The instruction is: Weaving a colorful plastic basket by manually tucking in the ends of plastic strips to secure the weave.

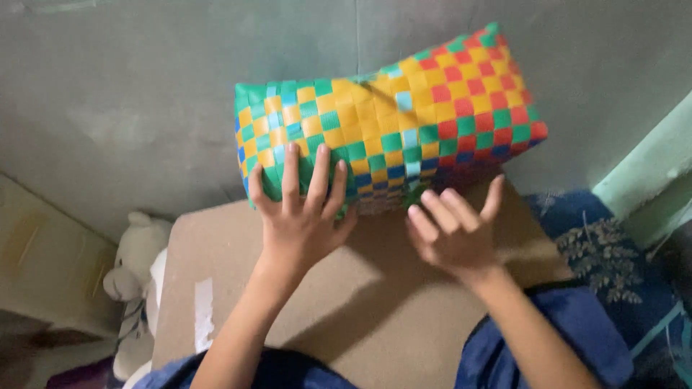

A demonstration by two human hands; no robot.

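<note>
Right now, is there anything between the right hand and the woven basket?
Nothing visible. The right hand hangs open just below the woven basket, with only bare brown board under it. The left hand already lies flat on the basket's side.

A flat brown cardboard sheet [375, 302], marked by a strip of white tape [204, 313] near its left edge, is seen as the carrying surface, and a woven plastic basket [389, 119] chequered in green, yellow, red and blue is rested on its far edge.
</note>
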